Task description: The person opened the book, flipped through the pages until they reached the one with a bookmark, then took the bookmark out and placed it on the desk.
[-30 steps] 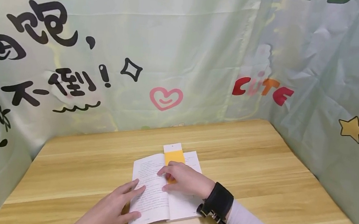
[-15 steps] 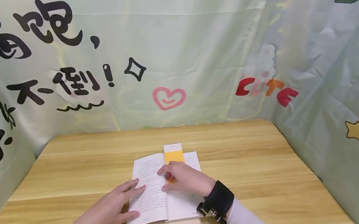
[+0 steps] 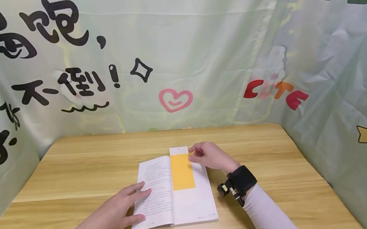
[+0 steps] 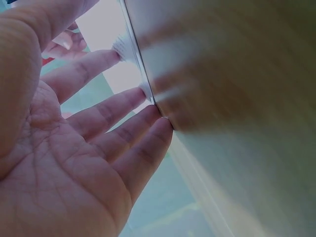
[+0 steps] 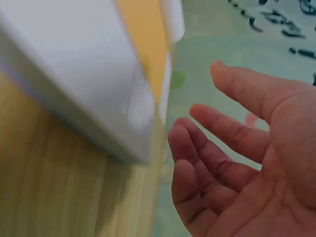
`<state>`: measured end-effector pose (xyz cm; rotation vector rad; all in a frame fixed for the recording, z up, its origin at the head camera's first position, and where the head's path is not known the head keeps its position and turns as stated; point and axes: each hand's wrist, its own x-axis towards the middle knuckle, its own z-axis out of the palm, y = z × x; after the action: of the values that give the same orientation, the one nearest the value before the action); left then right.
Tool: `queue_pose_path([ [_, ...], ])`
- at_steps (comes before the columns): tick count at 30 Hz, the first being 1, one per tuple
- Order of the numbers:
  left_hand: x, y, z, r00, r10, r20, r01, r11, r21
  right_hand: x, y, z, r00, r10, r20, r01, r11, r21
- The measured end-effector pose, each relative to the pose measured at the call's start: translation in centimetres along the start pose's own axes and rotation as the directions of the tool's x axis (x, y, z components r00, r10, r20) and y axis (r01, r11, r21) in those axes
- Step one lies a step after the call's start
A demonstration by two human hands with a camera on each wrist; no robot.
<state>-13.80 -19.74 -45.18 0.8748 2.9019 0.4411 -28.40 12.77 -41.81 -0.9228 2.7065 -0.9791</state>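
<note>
An open book (image 3: pixel 193 209) lies on the table, printed text showing on its left page. Along its inner right page is a yellow bookmark (image 3: pixel 182 172) with a white top end that sticks out past the book's upper edge. My left hand (image 3: pixel 116 206) rests with spread fingers on the left page's outer edge; the left wrist view shows fingertips (image 4: pixel 165 123) along that edge. Beside the bookmark's top right is my right hand (image 3: pixel 212 155), loosely bent. In the right wrist view its fingers (image 5: pixel 222 128) hold nothing and stand apart from the book's corner.
The wooden table (image 3: pixel 98 161) carries the book near its front middle. Pale green cloth (image 3: pixel 209 57) with printed lettering, a heart and a star hangs behind and to the right. A black wrist strap with a small camera (image 3: pixel 240 180) sits on the right wrist.
My right hand has let go of the bookmark and moved up and right, uncovering the bookmark's lower part on the page. The left hand stays on the left page.
</note>
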Motion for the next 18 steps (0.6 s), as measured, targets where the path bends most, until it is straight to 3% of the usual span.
queue_pose_path([
  [7, -0.1, 0.1, 0.0, 0.999, 0.023, -0.032, -0.023, 1.000, -0.004, 1.1, 2.0, -0.5, 0.995, 0.091, -0.037, -0.093, 0.995, -0.046],
  [13, -0.1, -0.1, 0.0, 1.000, 0.012, -0.025, -0.012, 1.000, -0.005, 2.7, 2.4, 0.1, 0.974, 0.221, -0.042, -0.221, 0.975, -0.014],
  [18, -0.1, -0.1, 0.1, 0.999, 0.020, -0.028, -0.020, 1.000, 0.004, 3.5, 1.8, 0.6, 0.963, 0.269, 0.000, -0.269, 0.963, 0.005],
])
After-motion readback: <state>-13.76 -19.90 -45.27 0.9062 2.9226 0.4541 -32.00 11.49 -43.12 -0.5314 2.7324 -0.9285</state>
